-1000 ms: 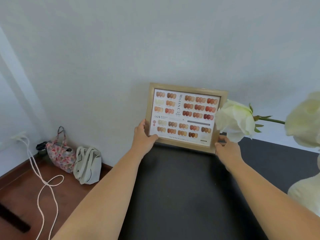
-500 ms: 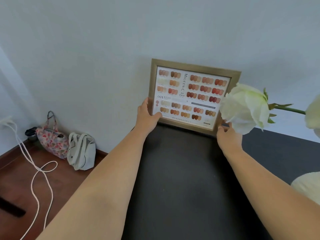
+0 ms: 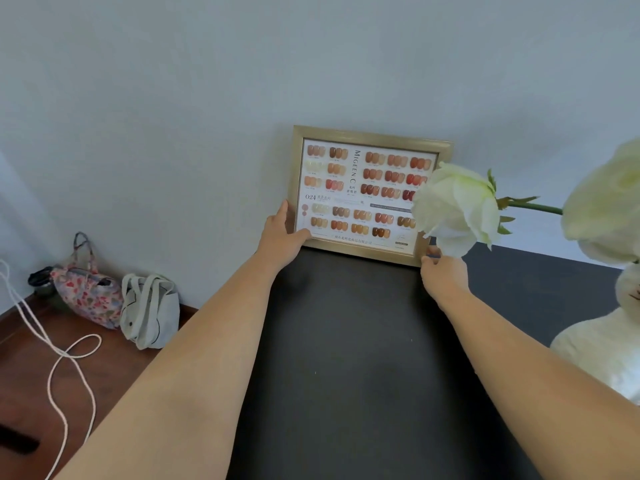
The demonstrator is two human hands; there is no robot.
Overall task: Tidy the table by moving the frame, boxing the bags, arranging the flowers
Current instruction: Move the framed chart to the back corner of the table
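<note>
Holding the frame (image 3: 367, 192) at the far edge of the black table (image 3: 346, 358), we have both arms stretched out. Our left hand (image 3: 282, 233) clasps the lower left corner, our right hand (image 3: 441, 268) pinches the lower right, so the frame lies straight ahead between the 2 grips, long axis running left to right, upright against the pale wall (image 3: 207, 98). Neither hand looks nearer. A white rose (image 3: 453, 206) hangs across its right side. Down on the wooden floor (image 3: 31, 375) sit 2 bags: floral bag (image 3: 86, 296), white tote (image 3: 149, 310).
</note>
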